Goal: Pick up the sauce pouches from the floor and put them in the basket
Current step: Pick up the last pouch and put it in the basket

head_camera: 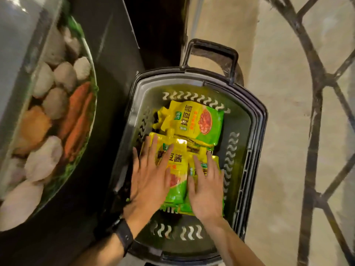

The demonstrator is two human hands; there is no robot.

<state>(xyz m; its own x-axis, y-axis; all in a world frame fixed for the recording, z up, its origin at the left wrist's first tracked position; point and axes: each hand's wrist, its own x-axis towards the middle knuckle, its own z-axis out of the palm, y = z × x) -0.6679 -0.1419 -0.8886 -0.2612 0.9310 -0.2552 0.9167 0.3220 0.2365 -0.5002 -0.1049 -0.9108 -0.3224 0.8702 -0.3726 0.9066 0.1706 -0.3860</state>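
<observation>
both hands lie flat, fingers spread wide, palms down on yellow-and-green sauce pouches inside a dark plastic shopping basket (257,131) that stands on a pale floor (278,169). the left hand (148,178) presses on the near-left pouch (175,169), whose long axis runs away from the person, its yellow printed end at the fingertips and its green end down beside the heel of the palm. the right hand (206,187) covers most of a second pouch (215,162) just to the right of the first, the two touching or overlapping along their long edges; it appears to lie the same way, though little of it shows. neither hand curls around anything, so they rest on the pouches rather than grip them. beyond the fingertips of both hands a third pouch (196,120) lies higher on the pile, turned slightly askew, its print reading upside down from the person's side and its spout end toward the left hand's fingers. a dark watch (124,236) sits on the left wrist. left of the left hand stands a dark cabinet side bearing a picture of fish balls and vegetables (55,120). the basket's handle (211,52) lies at the far end, past the pouches.
</observation>
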